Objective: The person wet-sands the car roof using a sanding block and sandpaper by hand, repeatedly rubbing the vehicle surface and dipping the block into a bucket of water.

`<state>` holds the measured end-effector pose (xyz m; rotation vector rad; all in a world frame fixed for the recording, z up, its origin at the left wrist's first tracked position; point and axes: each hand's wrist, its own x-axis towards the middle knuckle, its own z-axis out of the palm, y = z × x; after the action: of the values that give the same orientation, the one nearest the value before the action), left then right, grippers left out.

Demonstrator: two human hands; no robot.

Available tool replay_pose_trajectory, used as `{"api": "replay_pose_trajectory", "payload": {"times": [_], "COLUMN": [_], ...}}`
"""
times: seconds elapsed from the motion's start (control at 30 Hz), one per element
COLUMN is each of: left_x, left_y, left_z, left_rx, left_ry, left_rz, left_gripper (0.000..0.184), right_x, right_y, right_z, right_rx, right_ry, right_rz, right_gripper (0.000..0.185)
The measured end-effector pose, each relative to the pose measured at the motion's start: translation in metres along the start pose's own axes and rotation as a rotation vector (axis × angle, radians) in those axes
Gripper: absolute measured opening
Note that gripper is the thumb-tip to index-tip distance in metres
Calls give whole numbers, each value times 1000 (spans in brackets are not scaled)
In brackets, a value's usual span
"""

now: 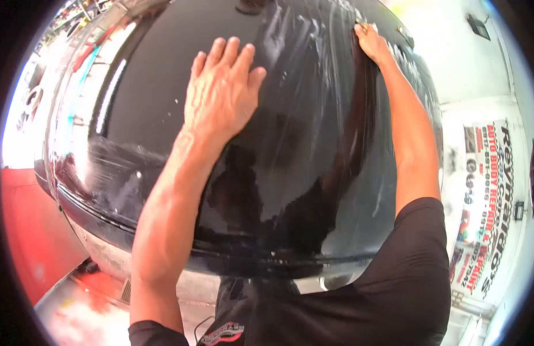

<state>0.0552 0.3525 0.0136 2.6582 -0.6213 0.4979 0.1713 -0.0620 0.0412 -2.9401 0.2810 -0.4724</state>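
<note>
Below me spreads a glossy black car panel (313, 138), which looks like a hood. My left hand (224, 89) lies palm down on it, left of centre, with the fingers stretched out and holding nothing. Farther off, near the panel's far right side, my right hand (372, 41) is bent with its fingers closed against the surface. A small yellowish bit shows at its fingertips, too small to name. Whitish smears (313, 32) streak the paint beside and beyond my right hand. A fainter hazy patch (114, 167) marks the lower left of the panel.
A banner (480, 207) with red and black lettering hangs on the white wall to the right. A red panel (33, 230) stands at the lower left. The hood's near edge (267, 265) runs just in front of my body. Shelves with items (71, 23) are at the far left.
</note>
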Motion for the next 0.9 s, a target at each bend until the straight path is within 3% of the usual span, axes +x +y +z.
{"api": "replay_pose_trajectory", "payload": {"times": [0.1,0.13,0.23,0.3,0.4,0.53,0.67,0.73,0.83,0.87,0.9], "left_x": [4,4,4,3,3,1,3,0,2,2,2], "left_y": [0,0,2,2,3,0,-3,-1,-4,-4,-4], "left_z": [-2,-3,-4,-3,-2,0,0,1,5,3,2], "left_rx": [13,21,37,51,44,34,46,45,45,48,52], "left_ry": [19,15,-7,-15,-11,28,21,24,46,39,30], "left_rz": [21,24,43,32,35,37,38,35,47,46,50], "left_gripper": [54,54,55,56,56,55,57,57,57,57,58], "right_x": [-122,-184,-372,-431,-378,-185,-27,-29,-123,-183,-241], "right_y": [-53,-48,-86,-89,-62,11,46,37,-5,-10,-23], "right_z": [-45,-46,-114,-134,-125,-62,-17,-15,-52,-58,-72], "right_rx": [32,4,85,70,12,61,-5,3,8,55,46], "right_ry": [-131,-5,-264,-373,-355,-127,-80,11,-183,-57,-77], "right_rz": [-52,-238,-247,-211,-202,-97,5,-22,80,-111,-177], "right_gripper": [52,54,66,71,70,60,57,56,54,57,61]}}
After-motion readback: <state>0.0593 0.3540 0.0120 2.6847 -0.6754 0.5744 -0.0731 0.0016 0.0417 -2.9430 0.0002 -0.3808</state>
